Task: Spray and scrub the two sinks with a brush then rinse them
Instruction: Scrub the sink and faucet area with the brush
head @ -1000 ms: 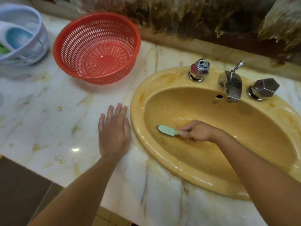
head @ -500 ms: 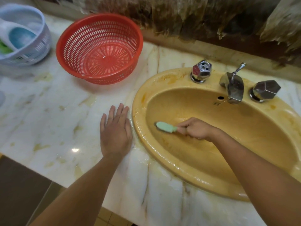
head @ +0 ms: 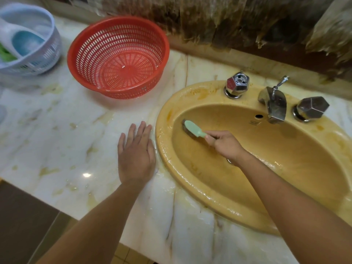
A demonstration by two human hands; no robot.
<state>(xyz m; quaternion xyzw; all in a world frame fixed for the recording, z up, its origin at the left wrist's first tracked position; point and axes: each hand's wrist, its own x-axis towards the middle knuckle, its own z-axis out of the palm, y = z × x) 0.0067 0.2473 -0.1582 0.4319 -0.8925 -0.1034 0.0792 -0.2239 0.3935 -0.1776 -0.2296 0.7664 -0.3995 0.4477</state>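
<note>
**Marble counter, yellow sink mid-scrub**

Marble counter [head: 57, 134] wet. Your right hand [head: 225, 144] grips the green brush [head: 194, 130], bristles on the sink [head: 285, 168] left wall. Left hand [head: 136, 155] lies flat, fingers spread. Stains remain; rinse pending, second sink unseen. Red basket [head: 118, 56] sits well apart.

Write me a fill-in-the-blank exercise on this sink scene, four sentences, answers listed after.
1. The right hand grips a green ____ against the inner wall of the yellow sink.
2. The left hand rests flat on the marble ____.
3. The basket nearest the sink is coloured ____.
4. The spout stands between ____ tap handles.

Missing words: brush; counter; red; two
</note>
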